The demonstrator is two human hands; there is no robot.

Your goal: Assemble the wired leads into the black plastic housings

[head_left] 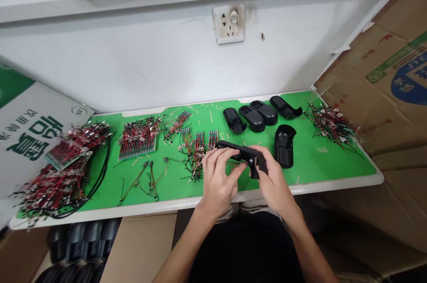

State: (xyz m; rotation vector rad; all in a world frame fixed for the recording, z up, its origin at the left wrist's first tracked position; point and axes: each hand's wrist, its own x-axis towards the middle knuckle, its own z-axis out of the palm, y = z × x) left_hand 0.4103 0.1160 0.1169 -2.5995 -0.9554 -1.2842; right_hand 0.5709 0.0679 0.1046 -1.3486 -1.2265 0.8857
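Note:
Both hands hold one black plastic housing (245, 154) above the front of the green mat. My right hand (271, 174) wraps round its right end, thumb on the near side. My left hand (220, 174) is closed at its left part, with fingertips pressed at the hollow inside; what lies under them is hidden. A short red wire shows just below the housing. Behind my left hand lie small circuit board strips (199, 140) with red and black wires. An open black housing (284, 146) lies right of my right hand.
Several black housings (263, 111) lie at the back. Wired boards are heaped at left (63, 171), with a wired board panel (138, 138) beside them. A wire bundle (330, 123) is at right. Cardboard boxes (383, 96) flank the table; a box below holds black housings (83, 243).

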